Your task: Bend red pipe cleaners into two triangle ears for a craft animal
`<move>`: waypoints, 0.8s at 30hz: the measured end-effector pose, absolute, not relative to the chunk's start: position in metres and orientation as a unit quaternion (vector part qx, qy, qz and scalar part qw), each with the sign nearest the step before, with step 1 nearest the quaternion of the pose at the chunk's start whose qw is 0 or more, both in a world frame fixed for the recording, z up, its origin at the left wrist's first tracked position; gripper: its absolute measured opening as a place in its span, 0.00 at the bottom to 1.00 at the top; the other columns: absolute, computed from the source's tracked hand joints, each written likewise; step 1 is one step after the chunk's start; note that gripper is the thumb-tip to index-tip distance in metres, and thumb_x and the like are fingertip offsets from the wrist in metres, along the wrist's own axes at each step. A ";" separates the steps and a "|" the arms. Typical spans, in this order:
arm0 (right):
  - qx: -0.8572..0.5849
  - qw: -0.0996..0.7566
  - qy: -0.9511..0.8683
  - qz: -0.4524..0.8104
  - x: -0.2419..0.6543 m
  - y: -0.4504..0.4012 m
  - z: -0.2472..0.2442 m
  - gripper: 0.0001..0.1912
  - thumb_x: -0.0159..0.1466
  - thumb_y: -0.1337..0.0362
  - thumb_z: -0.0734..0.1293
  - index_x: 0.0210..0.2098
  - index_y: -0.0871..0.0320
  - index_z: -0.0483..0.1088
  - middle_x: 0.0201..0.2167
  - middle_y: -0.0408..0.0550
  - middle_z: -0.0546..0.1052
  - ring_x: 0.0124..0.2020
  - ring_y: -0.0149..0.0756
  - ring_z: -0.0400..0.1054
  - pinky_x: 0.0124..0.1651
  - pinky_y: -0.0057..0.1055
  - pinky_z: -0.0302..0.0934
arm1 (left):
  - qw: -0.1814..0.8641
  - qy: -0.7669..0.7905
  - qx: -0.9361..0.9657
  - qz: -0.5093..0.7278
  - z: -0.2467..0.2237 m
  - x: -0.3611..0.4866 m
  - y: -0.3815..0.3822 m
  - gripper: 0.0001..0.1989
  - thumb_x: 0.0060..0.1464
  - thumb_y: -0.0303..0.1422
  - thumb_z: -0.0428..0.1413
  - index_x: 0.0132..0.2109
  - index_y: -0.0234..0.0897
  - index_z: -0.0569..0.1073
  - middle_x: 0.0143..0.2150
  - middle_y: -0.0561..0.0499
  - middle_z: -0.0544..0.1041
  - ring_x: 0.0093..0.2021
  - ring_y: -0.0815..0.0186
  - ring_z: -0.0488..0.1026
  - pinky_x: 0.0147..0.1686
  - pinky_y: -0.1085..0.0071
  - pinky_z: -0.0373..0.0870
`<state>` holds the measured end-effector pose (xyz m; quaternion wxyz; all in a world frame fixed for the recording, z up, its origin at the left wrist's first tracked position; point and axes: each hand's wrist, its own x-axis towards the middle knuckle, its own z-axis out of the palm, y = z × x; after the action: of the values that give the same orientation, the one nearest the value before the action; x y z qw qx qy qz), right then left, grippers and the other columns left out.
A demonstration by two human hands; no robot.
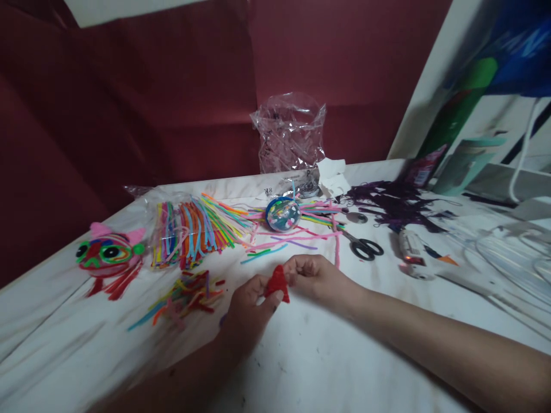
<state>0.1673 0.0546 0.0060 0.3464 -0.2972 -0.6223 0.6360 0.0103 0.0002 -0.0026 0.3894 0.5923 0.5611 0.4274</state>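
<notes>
The red fuzzy piece (279,284) is held above the tabletop (327,367), toward its near edge, between both hands. The left hand (252,301) pinches its lower left part, thumb across the front; the right hand (312,278) has its fingertips closed at its upper right side. Loose pipe-cleaner scraps (189,301) lie left of the left hand, and the decorated face (109,255) sits near the tabletop's left edge. Beyond the hands are a clear ball (283,214) and scissors (365,248), with bundled pipe cleaners (202,229) to the ball's left.
</notes>
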 end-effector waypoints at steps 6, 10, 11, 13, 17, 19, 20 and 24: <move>-0.310 0.335 -0.650 0.607 0.166 0.047 0.007 0.02 0.52 0.69 0.64 0.26 0.62 0.68 0.20 0.39 0.69 0.20 0.25 0.60 0.24 0.22 0.52 | 0.326 0.600 0.620 0.387 0.001 0.010 -0.005 0.11 0.49 0.35 0.50 0.24 0.36 0.70 0.20 0.55 0.68 0.24 0.68 0.65 0.26 0.74 0.59; -0.325 0.325 -0.674 0.578 0.164 0.043 -0.001 0.03 0.52 0.68 0.64 0.25 0.62 0.66 0.20 0.41 0.70 0.21 0.26 0.60 0.24 0.22 0.53 | 0.331 0.605 0.613 0.386 -0.001 0.011 -0.005 0.11 0.48 0.34 0.51 0.21 0.36 0.66 0.17 0.58 0.62 0.21 0.71 0.60 0.24 0.75 0.56; -0.337 0.330 -0.674 0.568 0.164 0.042 -0.003 0.03 0.52 0.68 0.64 0.24 0.61 0.66 0.20 0.41 0.70 0.21 0.26 0.60 0.23 0.22 0.53 | 0.336 0.604 0.612 0.384 -0.001 0.012 -0.006 0.11 0.48 0.34 0.51 0.21 0.36 0.66 0.17 0.58 0.61 0.21 0.71 0.60 0.24 0.75 0.56; -0.345 0.334 -0.671 0.564 0.163 0.042 -0.005 0.04 0.52 0.67 0.64 0.23 0.61 0.65 0.19 0.40 0.69 0.20 0.26 0.60 0.23 0.22 0.52 | 0.348 0.600 0.609 0.383 -0.001 0.012 -0.006 0.11 0.48 0.34 0.51 0.21 0.35 0.66 0.18 0.58 0.61 0.21 0.71 0.59 0.24 0.75 0.55; -0.321 0.329 -0.634 0.622 0.165 0.047 0.006 0.06 0.53 0.65 0.64 0.27 0.63 0.67 0.21 0.41 0.70 0.21 0.25 0.60 0.26 0.24 0.55 | 0.403 0.582 0.578 0.406 -0.001 0.011 -0.003 0.11 0.49 0.34 0.51 0.22 0.34 0.66 0.19 0.57 0.63 0.22 0.72 0.59 0.24 0.75 0.55; -0.340 0.338 -0.620 0.621 0.169 0.050 0.013 0.07 0.53 0.64 0.65 0.28 0.63 0.68 0.21 0.40 0.69 0.20 0.24 0.59 0.25 0.23 0.54 | 0.445 0.565 0.547 0.428 -0.003 0.009 -0.001 0.11 0.49 0.35 0.51 0.23 0.34 0.67 0.19 0.57 0.64 0.22 0.72 0.59 0.24 0.75 0.55; -0.360 0.339 -0.621 0.608 0.171 0.051 0.016 0.07 0.53 0.64 0.65 0.28 0.63 0.67 0.20 0.40 0.68 0.19 0.23 0.57 0.23 0.22 0.52 | 0.461 0.556 0.531 0.444 -0.005 0.008 0.001 0.11 0.49 0.35 0.51 0.24 0.34 0.67 0.20 0.57 0.65 0.22 0.72 0.59 0.25 0.75 0.55; -0.378 0.297 -0.662 0.575 0.177 0.048 0.015 0.08 0.54 0.63 0.65 0.25 0.63 0.67 0.18 0.38 0.65 0.18 0.22 0.52 0.20 0.21 0.46 | 0.482 0.527 0.488 0.502 -0.013 0.003 0.005 0.12 0.49 0.38 0.53 0.25 0.34 0.66 0.22 0.56 0.67 0.24 0.72 0.62 0.27 0.75 0.57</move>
<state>0.1770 0.0483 0.0149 0.2968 -0.3782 -0.6619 0.5751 0.0032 0.0047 -0.0132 0.4822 0.4882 0.5268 0.5016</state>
